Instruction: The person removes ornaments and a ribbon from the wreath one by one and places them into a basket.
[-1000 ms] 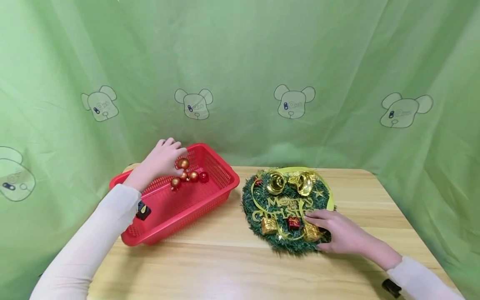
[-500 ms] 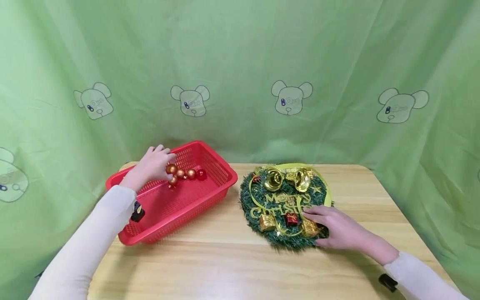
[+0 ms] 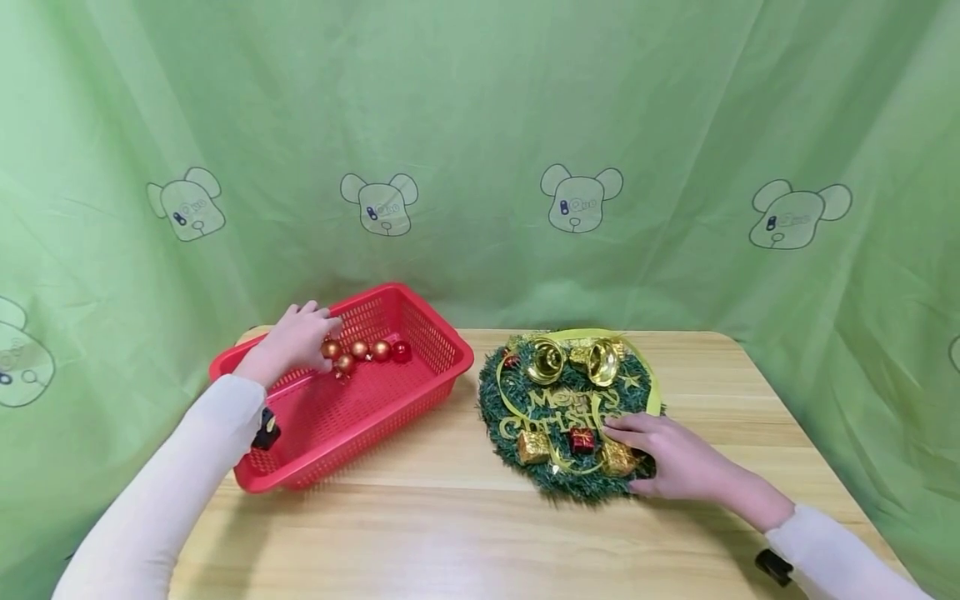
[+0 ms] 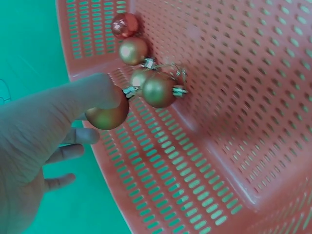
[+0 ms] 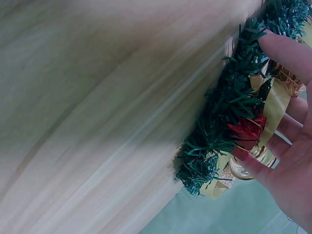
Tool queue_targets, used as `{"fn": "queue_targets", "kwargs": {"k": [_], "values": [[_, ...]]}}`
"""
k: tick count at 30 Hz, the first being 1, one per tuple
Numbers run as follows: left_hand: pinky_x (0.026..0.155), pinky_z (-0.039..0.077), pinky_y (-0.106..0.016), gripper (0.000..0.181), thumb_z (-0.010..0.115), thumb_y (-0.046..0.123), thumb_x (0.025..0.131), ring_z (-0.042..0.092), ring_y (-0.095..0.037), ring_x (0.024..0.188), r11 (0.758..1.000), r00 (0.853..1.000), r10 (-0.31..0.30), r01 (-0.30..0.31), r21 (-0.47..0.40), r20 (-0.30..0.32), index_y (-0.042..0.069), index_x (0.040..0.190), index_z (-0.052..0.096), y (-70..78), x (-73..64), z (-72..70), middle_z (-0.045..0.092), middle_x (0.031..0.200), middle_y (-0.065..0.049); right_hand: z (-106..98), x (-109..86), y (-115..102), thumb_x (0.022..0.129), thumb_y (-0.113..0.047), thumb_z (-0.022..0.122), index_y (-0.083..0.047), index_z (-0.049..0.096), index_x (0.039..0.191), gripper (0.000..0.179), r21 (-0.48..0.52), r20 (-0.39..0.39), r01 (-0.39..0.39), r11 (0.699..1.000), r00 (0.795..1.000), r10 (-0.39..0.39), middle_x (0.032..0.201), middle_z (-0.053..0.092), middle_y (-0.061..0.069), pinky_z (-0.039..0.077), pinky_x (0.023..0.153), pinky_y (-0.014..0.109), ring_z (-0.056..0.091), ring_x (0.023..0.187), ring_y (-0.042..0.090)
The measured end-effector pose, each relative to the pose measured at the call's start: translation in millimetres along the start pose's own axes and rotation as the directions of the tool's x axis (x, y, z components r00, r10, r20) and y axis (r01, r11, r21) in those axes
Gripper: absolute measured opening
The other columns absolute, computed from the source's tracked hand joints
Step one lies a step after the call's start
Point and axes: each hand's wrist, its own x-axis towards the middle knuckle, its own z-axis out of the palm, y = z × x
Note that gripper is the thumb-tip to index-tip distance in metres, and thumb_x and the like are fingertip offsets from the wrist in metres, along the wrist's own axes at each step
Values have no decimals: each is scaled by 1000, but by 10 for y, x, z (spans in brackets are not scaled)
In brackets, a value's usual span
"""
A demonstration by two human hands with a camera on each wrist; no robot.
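My left hand [image 3: 294, 340] reaches into the red plastic basket [image 3: 360, 440] at its back left side. Between thumb and forefinger it pinches a gold bauble [image 4: 108, 113], while the other fingers stand apart from it. Several more baubles lie close by, among them a gold bauble [image 4: 158, 91] and a shiny red bauble [image 3: 401, 351]. On the right, my right hand [image 3: 681, 463] rests on the lower right edge of a green Christmas wreath [image 3: 495, 417], thumb and fingers spread around a gold gift box [image 3: 617, 458]. A small red gift box [image 5: 247, 132] lies near a fingertip.
Gold bells [image 3: 547, 361], yellow ribbon and "Merry Christmas" lettering [image 3: 573, 400] decorate the wreath. Both wreath and basket stand on a wooden table [image 3: 442, 533]. A green curtain [image 3: 480, 108] with bear-head prints hangs behind and at the sides.
My left hand has moved left and lower with the gold bauble, which now sits nearer the other baubles' level. The right hand keeps its place on the wreath; the whole view has shifted slightly.
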Motion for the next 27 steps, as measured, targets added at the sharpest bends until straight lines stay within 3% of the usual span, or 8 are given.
{"fn": "queue_targets", "kwargs": {"k": [6,11,27], "values": [[85,42,-52,47,85,26,64,53,-34,99,995,998,54,-52,89,-22,5,103,69,-59,-13,65,64,101,-14,-10,-5,-7,64,-30,92,-4,63,137,83,11,7,0,1000,1000,0,141,62,16,49,102,61,60,123,43],[82,43,-52,39,84,26,60,53,-34,97,991,997,65,-61,119,-30,8,89,66,-82,-30,117,63,95,-13,-12,-3,-7,64,-30,92,-4,63,137,82,9,5,6,1000,1000,-6,140,62,16,49,101,59,61,123,41],[92,46,-61,48,87,24,62,55,-37,104,994,999,43,-45,100,24,4,102,70,-65,44,331,67,106,-18,-18,-13,-27,65,-29,92,-4,63,137,82,17,9,-4,1000,1000,3,142,61,17,49,102,59,61,124,42]]}}
